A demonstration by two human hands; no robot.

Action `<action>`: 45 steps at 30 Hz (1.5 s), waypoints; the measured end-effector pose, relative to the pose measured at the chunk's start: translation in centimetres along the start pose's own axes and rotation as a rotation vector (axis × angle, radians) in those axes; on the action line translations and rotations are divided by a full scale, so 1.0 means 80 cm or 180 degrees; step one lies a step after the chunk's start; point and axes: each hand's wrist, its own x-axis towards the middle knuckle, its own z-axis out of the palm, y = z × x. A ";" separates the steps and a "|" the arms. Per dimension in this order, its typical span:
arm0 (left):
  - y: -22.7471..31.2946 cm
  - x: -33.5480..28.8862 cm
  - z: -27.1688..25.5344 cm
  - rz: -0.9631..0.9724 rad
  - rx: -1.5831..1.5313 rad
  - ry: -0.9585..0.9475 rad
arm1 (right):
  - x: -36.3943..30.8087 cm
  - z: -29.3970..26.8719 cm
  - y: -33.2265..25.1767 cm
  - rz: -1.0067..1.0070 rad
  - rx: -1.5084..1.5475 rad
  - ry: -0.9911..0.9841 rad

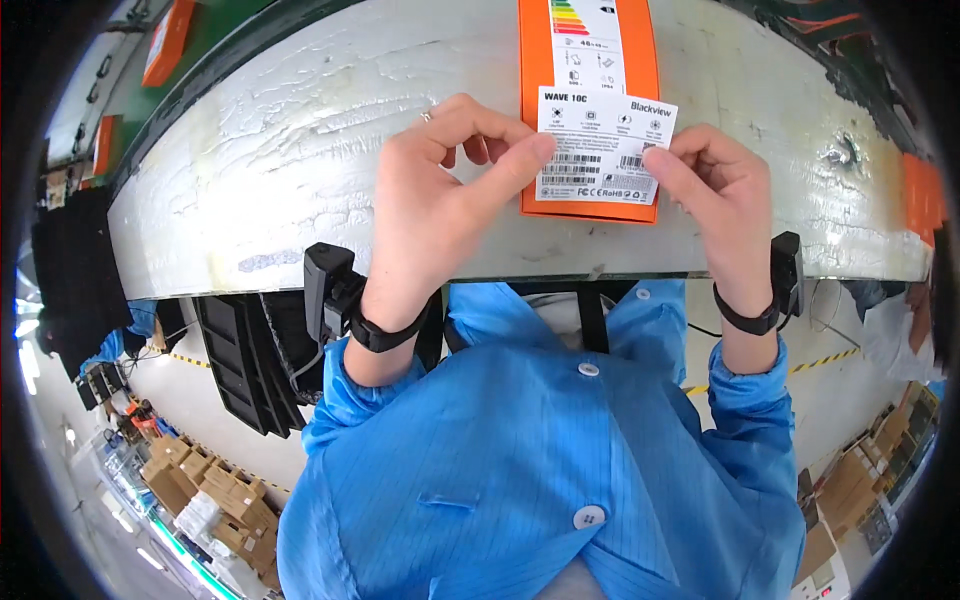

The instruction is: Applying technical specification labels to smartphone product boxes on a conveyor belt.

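Note:
A white printed label (pixel 603 150) with barcodes and small icons is pinched at its two sides above an orange box (pixel 588 209). My left hand (pixel 445 185) grips the label's left edge between thumb and curled fingers. At its right edge, my right hand (pixel 715 190) holds it the same way. The label covers the lower part of the box's top face; whether it touches the box I cannot tell. Farther up that face is another white sticker (pixel 590 60) with a coloured rating scale.
The box lies on a pale, scuffed worktop (pixel 300 150). An orange box (pixel 925 195) stands at the far right edge, and another orange box (pixel 168 42) is at the upper left. Black trays (pixel 245 360) stand below the table's front edge. Cardboard boxes (pixel 215 500) are stacked behind.

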 end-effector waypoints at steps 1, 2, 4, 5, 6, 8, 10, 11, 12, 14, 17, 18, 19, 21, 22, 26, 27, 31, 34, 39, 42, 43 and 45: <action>-0.002 0.002 0.002 -0.0090 -0.0035 0.0005 | 0.001 -0.001 0.002 0.0022 0.0030 -0.0033; -0.006 0.003 0.004 -0.0111 -0.0034 -0.0015 | 0.003 -0.002 0.003 0.0037 0.0056 -0.0068; -0.017 0.002 0.007 -0.0082 -0.0228 -0.0019 | 0.005 -0.004 0.006 0.0183 0.0076 -0.0140; -0.018 0.002 0.007 -0.0104 -0.0233 -0.0027 | 0.005 -0.004 0.008 0.0302 0.0083 -0.0211; -0.018 0.002 0.006 -0.0235 -0.0207 -0.0053 | 0.006 -0.002 0.011 0.0325 0.0084 -0.0217; -0.021 0.000 0.006 -0.0387 -0.0183 -0.0080 | 0.006 0.003 0.015 0.0293 0.0195 -0.0209; -0.024 0.000 0.005 -0.0418 -0.0328 -0.0112 | 0.009 0.004 0.016 0.0319 0.0246 -0.0220; -0.025 0.000 0.005 -0.0429 -0.0328 -0.0112 | 0.010 0.003 0.016 0.0322 0.0291 -0.0219; -0.026 0.000 0.006 -0.0307 -0.0230 -0.0091 | 0.009 0.003 0.017 0.0329 0.0293 -0.0222; -0.028 -0.001 0.006 -0.0186 -0.0131 -0.0073 | 0.009 0.003 0.018 0.0332 0.0296 -0.0222; -0.030 -0.002 0.006 -0.0161 -0.0064 -0.0097 | 0.009 0.003 0.018 0.0338 0.0283 -0.0224; -0.031 -0.002 0.006 -0.0158 -0.0088 -0.0096 | 0.009 0.003 0.019 0.0341 0.0284 -0.0226; -0.031 -0.003 0.006 -0.0155 -0.0112 -0.0095 | 0.009 0.003 0.020 0.0330 0.0259 -0.0222; -0.032 -0.003 0.007 -0.0182 -0.0164 -0.0111 | 0.010 0.002 0.021 0.0322 0.0233 -0.0221; -0.032 -0.002 0.007 -0.0206 -0.0215 -0.0126 | 0.011 0.002 0.021 0.0328 0.0275 -0.0227; -0.033 -0.004 0.014 -0.0299 -0.0440 0.0036 | 0.012 0.000 0.022 0.0392 0.0435 -0.0279; -0.033 -0.004 0.015 -0.0292 -0.0499 0.0048 | 0.012 0.000 0.021 0.0396 0.0437 -0.0277; -0.031 -0.005 0.015 -0.0360 -0.0567 0.0039 | 0.011 0.002 0.022 0.0415 0.0488 -0.0268; -0.030 -0.004 0.014 -0.0417 -0.0613 0.0059 | 0.014 0.004 0.023 0.0411 0.0404 -0.0264; -0.024 -0.005 0.011 -0.0250 -0.0361 -0.0007 | 0.012 0.002 0.020 0.0320 0.0374 -0.0273; -0.025 -0.005 0.010 -0.0163 -0.0176 -0.0017 | 0.011 0.003 0.019 0.0255 0.0213 -0.0220; -0.026 -0.005 0.011 -0.0051 -0.0033 0.0019 | 0.010 0.004 0.017 0.0250 0.0210 -0.0209; -0.028 -0.007 0.012 -0.0004 -0.0005 0.0067 | 0.010 0.005 0.018 0.0239 0.0204 -0.0196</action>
